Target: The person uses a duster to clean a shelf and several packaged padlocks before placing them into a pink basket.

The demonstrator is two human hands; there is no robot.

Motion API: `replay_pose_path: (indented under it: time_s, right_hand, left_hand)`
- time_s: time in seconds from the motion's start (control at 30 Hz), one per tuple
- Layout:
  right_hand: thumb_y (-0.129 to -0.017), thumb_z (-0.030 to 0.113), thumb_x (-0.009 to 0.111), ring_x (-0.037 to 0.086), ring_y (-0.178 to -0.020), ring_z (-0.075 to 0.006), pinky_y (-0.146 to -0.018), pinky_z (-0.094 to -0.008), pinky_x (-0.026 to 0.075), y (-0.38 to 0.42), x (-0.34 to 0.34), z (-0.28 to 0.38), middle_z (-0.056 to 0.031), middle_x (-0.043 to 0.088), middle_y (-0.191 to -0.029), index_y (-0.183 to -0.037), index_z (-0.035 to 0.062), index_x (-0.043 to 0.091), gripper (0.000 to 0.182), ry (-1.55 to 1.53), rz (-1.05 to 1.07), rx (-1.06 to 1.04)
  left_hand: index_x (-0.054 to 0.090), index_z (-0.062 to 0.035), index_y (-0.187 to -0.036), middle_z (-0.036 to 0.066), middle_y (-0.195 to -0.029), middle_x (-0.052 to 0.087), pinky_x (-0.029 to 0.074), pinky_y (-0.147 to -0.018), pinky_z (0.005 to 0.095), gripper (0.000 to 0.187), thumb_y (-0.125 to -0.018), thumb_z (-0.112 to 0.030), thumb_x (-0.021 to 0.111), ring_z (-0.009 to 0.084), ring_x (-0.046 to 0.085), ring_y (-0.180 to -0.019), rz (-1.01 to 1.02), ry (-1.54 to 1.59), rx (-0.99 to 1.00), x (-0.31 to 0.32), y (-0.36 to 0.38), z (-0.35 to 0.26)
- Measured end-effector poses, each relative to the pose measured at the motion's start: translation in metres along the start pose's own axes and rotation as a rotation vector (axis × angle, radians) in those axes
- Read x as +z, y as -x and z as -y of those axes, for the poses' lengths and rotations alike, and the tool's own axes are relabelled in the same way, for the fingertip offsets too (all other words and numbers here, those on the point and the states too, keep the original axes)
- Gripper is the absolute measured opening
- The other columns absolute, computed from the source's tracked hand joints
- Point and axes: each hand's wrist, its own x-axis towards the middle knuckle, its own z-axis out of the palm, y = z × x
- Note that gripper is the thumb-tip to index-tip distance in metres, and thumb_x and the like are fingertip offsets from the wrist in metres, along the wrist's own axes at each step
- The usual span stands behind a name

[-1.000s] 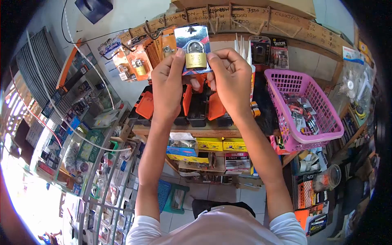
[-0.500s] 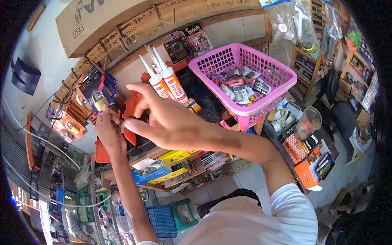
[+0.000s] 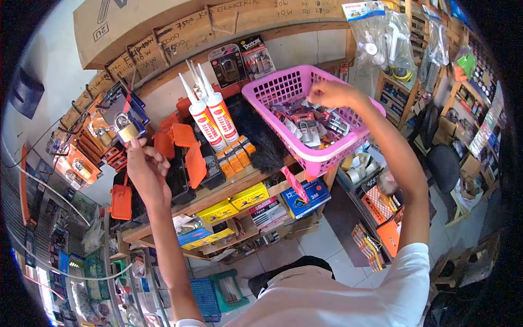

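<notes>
A brass padlock (image 3: 128,132) with a silver shackle is held up in the fingertips of my left hand (image 3: 148,171), in front of a wall rack of carded goods. My right hand (image 3: 330,94) is over the far side of the pink plastic basket (image 3: 314,153). Its fingers are curled together, and what they hold, if anything, is hidden. In the basket lies a heap of small packaged items (image 3: 310,128), among them carded padlocks. Two silicone sealant tubes (image 3: 222,119) stand upright on the shelf between my hands.
Orange-lidded bins (image 3: 195,163) and small orange boxes (image 3: 235,155) line the shelf's front edge. Carded padlocks (image 3: 80,168) hang on the left wall rack. A blue 3M box (image 3: 306,199) sits below the basket. A large cardboard box (image 3: 131,27) rests above.
My right hand has moved right, from beside my left hand to over the basket, and its spread fingers have curled. My left hand still holds the padlock. The view has shifted slightly.
</notes>
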Motion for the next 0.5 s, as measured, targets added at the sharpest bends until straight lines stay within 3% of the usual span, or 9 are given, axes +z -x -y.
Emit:
replay_pose_path:
  time_s: [0.03,0.1,0.13,0.2,0.33,0.4,0.5]
  right_hand:
    - [-0.087,0.043,0.063,0.064,-0.074,-0.0241,-0.059,-0.0404,0.049,-0.015,0.013,-0.028,-0.0132,0.067,-0.082,-0.102,0.0045,0.066,0.042,0.176,0.030,0.008]
    - [-0.083,0.046,0.066,0.065,-0.078,-0.0262,-0.064,-0.0428,0.051,-0.028,0.027,-0.061,-0.0126,0.070,-0.094,-0.102,0.0060,0.068,0.045,0.325,0.402,0.158]
    - [-0.083,0.046,0.066,0.065,-0.078,-0.0262,-0.064,-0.0428,0.051,-0.023,0.028,-0.062,-0.0126,0.070,-0.094,-0.102,0.0060,0.068,0.045,0.323,0.398,0.160]
    - [-0.082,0.050,0.067,0.066,-0.083,-0.0262,-0.067,-0.0424,0.053,-0.008,0.032,-0.059,-0.0119,0.070,-0.101,-0.106,0.0061,0.068,0.050,0.327,0.595,0.427]
    - [-0.078,0.056,0.070,0.066,-0.081,-0.0231,-0.069,-0.0380,0.054,-0.026,0.044,-0.084,-0.0093,0.069,-0.104,-0.111,0.0061,0.067,0.060,0.361,0.703,0.492]
    - [-0.073,0.055,0.076,0.061,-0.070,-0.0170,-0.063,-0.0316,0.051,-0.029,0.046,-0.086,-0.0051,0.069,-0.086,-0.099,0.0066,0.070,0.055,0.498,0.753,0.364]
    - [-0.073,0.048,0.079,0.058,-0.065,-0.0138,-0.062,-0.0292,0.050,-0.016,0.030,-0.067,-0.0029,0.068,-0.078,-0.088,0.0064,0.070,0.045,0.363,0.668,0.436]
  left_hand:
    - [0.053,-0.0054,-0.103,0.000,-0.058,0.048,0.033,-0.039,0.0214,0.033,-0.098,-0.038,0.050,0.0096,0.049,-0.046,0.041,0.014,0.011,-0.001,0.007,-0.002]
    - [0.051,-0.0051,-0.104,0.002,-0.059,0.049,0.034,-0.040,0.0215,0.034,-0.098,-0.038,0.048,0.0107,0.050,-0.047,0.155,0.030,0.042,-0.008,0.026,-0.005]
    - [0.049,-0.0049,-0.105,0.004,-0.059,0.051,0.035,-0.040,0.0215,0.034,-0.099,-0.038,0.047,0.0118,0.052,-0.047,0.263,0.042,0.063,-0.014,0.037,-0.006]
    - [0.048,-0.0040,-0.106,0.006,-0.060,0.052,0.035,-0.041,0.0218,0.035,-0.099,-0.038,0.046,0.0129,0.053,-0.048,0.347,0.023,0.076,-0.025,0.056,-0.008]
    - [0.046,-0.0012,-0.106,0.011,-0.061,0.055,0.038,-0.044,0.0234,0.037,-0.098,-0.037,0.046,0.0156,0.054,-0.048,0.446,0.006,0.079,-0.048,0.074,-0.002]
    - [0.047,-0.0003,-0.104,0.011,-0.061,0.056,0.040,-0.046,0.0248,0.037,-0.098,-0.037,0.048,0.0163,0.055,-0.050,0.438,-0.012,0.063,-0.053,0.077,-0.001]
    - [0.048,-0.0021,-0.099,0.011,-0.058,0.053,0.041,-0.044,0.0263,0.038,-0.099,-0.040,0.046,0.0161,0.051,-0.045,0.432,-0.081,0.055,-0.066,0.081,0.016]
